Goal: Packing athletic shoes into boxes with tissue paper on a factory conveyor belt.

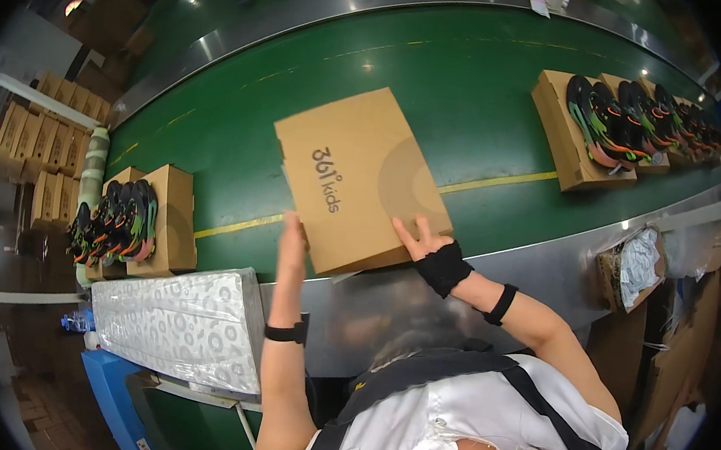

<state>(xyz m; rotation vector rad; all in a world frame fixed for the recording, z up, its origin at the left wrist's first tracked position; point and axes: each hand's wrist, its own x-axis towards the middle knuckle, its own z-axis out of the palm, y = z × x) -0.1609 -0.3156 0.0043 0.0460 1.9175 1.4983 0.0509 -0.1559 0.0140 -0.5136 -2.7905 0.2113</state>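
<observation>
A closed brown cardboard shoebox (356,182) with dark printing and a darker round patch on its lid is in front of me, over the near part of the green belt. Along its left side is my left hand (292,240), seen edge-on with the fingers straight; whether it touches the box I cannot tell. My right hand (424,241), in a black wrist wrap (444,268), rests on the lid's near right corner with its fingers spread. The box's underside is hidden, and a pale edge of something shows beneath its near side.
Shoeboxes topped with black, green and orange shoes stand on the belt (249,129) at left (174,217) and right (557,139). A wrapped stack of patterned white paper (181,321) lies at near left. A carton of crumpled paper (631,270) is at right. A metal ledge (353,310) borders the belt.
</observation>
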